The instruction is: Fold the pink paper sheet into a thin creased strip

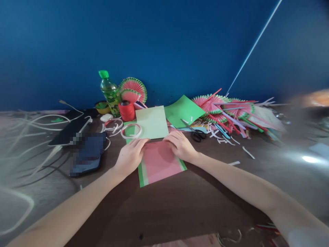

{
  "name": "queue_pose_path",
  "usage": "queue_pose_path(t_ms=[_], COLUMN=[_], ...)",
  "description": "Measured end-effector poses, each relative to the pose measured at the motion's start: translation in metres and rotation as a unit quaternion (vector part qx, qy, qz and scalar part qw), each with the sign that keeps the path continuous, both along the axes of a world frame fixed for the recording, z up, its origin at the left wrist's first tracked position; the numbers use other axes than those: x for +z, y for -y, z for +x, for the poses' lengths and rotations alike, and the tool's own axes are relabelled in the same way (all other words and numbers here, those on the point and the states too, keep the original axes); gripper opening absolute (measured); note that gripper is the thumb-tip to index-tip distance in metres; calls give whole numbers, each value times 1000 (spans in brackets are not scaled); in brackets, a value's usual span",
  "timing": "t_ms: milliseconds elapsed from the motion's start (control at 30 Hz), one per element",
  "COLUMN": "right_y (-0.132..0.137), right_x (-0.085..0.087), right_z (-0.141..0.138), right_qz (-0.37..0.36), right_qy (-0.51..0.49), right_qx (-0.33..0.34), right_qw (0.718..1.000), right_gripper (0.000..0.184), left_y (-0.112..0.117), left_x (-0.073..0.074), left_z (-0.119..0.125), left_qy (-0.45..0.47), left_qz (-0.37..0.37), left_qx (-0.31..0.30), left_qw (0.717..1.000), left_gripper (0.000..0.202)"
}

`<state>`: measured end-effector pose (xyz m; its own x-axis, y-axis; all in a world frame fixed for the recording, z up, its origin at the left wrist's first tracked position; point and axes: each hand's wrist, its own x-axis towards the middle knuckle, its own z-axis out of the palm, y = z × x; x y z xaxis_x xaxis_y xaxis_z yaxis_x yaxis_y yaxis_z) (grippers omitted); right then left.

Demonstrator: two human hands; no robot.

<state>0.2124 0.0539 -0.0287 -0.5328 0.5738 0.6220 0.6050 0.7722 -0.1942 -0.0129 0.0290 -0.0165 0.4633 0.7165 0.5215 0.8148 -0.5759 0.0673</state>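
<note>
A pink sheet of paper with pale and green bands along its left and right sides lies at the middle of the table. My left hand grips its far left corner, fingers bent over the edge. At the far right corner my right hand holds the same edge, its fingers curled and pressed together. Just beyond the hands lie a pale green sheet and a bright green sheet. A roll of white tape rests near my left hand. Black-handled scissors lie beyond my right wrist.
Pleated watermelon-coloured paper fans lean on the blue wall, beside a green-capped bottle and a red spool. A phone, a dark device and white cables are at left. Coloured paper strips are heaped at right.
</note>
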Motion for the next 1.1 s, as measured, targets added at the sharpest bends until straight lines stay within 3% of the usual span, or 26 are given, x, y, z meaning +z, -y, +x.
queue_pose_path(t_ms=[200, 467, 600, 700, 800, 967, 1100], right_y=[6, 9, 5, 0, -6, -13, -16], right_x=[13, 18, 17, 11, 3, -1, 3], right_z=[0, 3, 7, 8, 9, 12, 12], right_qz=[23, 84, 99, 72, -7, -157, -305], right_qy=[1, -24, 18, 19, -21, -59, -106], right_qx=[-96, -83, -79, -34, 34, 75, 58], right_qw=[995, 993, 992, 997, 999, 983, 945], right_gripper=[22, 23, 21, 20, 16, 5, 7], left_y=[3, 4, -1, -5, -9, -14, -18], left_x=[16, 19, 17, 12, 6, 5, 10], left_z=[-5, -10, -12, -12, -12, -12, -15], left_qy=[2, 102, 83, 59, 88, 159, 176], left_qz=[102, 145, 137, 82, -14, -196, -307], left_qx=[7, -96, -77, -34, -46, -69, -52], left_qw=[995, 979, 984, 994, 995, 965, 934], left_gripper=[24, 19, 14, 14, 17, 17, 22])
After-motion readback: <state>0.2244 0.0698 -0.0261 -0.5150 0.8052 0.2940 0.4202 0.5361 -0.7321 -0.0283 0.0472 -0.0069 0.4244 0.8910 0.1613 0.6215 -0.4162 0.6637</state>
